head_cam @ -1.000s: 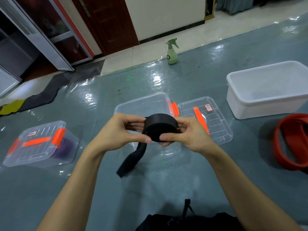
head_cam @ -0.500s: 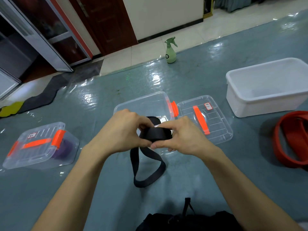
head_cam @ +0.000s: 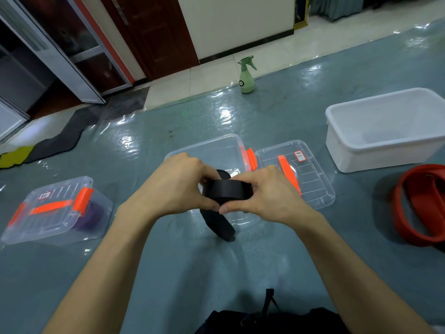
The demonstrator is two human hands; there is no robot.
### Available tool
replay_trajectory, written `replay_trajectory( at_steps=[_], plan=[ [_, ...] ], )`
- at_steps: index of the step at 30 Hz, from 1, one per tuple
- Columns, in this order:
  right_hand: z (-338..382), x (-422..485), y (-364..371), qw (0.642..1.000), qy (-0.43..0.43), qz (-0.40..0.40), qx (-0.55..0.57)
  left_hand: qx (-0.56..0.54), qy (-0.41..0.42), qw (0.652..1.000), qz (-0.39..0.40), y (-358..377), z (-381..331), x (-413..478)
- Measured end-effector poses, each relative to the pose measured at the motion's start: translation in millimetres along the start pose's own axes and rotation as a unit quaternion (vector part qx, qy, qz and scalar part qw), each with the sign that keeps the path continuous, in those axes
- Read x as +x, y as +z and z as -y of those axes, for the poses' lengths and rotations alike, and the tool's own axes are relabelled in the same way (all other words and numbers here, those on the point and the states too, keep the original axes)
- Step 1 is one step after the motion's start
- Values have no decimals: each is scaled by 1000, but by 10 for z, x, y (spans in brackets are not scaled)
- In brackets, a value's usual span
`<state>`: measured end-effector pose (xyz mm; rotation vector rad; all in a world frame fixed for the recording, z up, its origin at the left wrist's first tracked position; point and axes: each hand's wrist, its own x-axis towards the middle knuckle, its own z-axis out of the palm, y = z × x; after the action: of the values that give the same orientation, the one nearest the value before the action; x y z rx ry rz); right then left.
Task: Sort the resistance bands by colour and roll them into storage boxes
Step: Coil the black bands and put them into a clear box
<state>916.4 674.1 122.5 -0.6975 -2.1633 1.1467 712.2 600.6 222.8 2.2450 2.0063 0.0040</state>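
In front of the open box (head_cam: 216,148), pinches the mostly rolled black band (head_cam: 226,189) between left hand (head_cam: 175,184) and right hand (head_cam: 267,192), tail hanging loose; purple band (head_cam: 92,213) boxed already, red band (head_cam: 419,203) unrolled nearby.

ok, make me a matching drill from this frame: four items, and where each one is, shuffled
Items
1. black band
2. red band
3. purple band
4. spray bottle

Places
A. upright on the far side, by the tiled floor
B. inside the closed clear box on the left
C. part rolled, gripped between the left hand and the right hand
D. loose on the floor at the right, near the white tub

Pairs: 1-C, 2-D, 3-B, 4-A
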Motion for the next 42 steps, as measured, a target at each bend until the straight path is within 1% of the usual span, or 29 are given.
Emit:
replay_trajectory(
  at_steps=[3,4,5,6,7,8,9,10,11,12,14,16,17,18,20,21,22,23,24,25,27,28,29,32,35,38,42],
  plan=[
    [-44,-36,-22,989,55,-4,138,-157,-26,987,20,-2,55,-33],
    [-46,-45,-18,984,66,3,164,-184,-29,982,22,-2,59,-44],
    [-45,-47,-16,985,71,14,156,-182,-31,983,22,-2,45,-48],
    [-51,-40,-12,992,68,27,104,-153,-29,987,25,6,22,-41],
    [-65,-31,1,997,58,41,16,-93,-22,995,32,20,-13,-24],
    [-59,-13,25,995,42,50,-76,-13,-15,999,43,28,-60,-4],
    [-41,4,51,989,25,49,-137,62,-9,997,48,36,-109,17],
    [-39,17,67,987,13,42,-155,104,-4,993,49,44,-139,33],
    [-56,8,77,990,11,35,-138,106,-1,993,45,39,-139,37],
    [-75,-11,76,995,16,28,-99,67,-4,997,41,10,-116,31],
    [-121,-47,41,999,45,11,14,-41,-27,998,44,-65,-51,-16],
    [-149,-60,-4,990,74,-6,123,-96,-34,994,41,-93,15,-47],
    [-146,-55,-16,987,77,0,143,-106,-29,993,34,-83,32,-52],
    [-136,-42,-23,989,73,13,131,-104,-23,994,31,-64,36,-48],
    [-143,-26,16,998,53,40,20,-66,-3,997,38,-8,12,-20],
    [-142,-27,56,998,43,41,-37,-34,6,999,42,22,3,2],
    [-143,-33,93,996,43,34,-64,-9,11,999,43,44,7,29],
    [-157,-44,113,997,52,29,-52,-7,13,999,42,60,37,53],
    [-175,-57,121,997,66,26,-6,-43,8,998,44,74,90,71],
    [-201,-71,120,995,84,23,54,-108,1,993,54,89,161,77],
    [-260,-94,99,982,120,1,146,-252,-3,963,93,169,341,66],
    [-286,-100,82,977,129,-10,171,-302,-9,947,107,252,422,54],
    [-300,-105,68,972,134,-18,193,-329,-20,937,118,379,484,44],
    [-306,-102,45,959,140,-44,244,-353,-62,922,149,935,537,39],
    [-313,-88,22,953,136,-58,264,-376,-90,913,131,1424,491,0],
    [-332,-97,-21,947,137,-64,285,-410,-122,897,112,1747,557,-54],
    [-371,-111,-95,946,150,-73,278,-491,-150,849,125,1911,714,-172]
  ],
)
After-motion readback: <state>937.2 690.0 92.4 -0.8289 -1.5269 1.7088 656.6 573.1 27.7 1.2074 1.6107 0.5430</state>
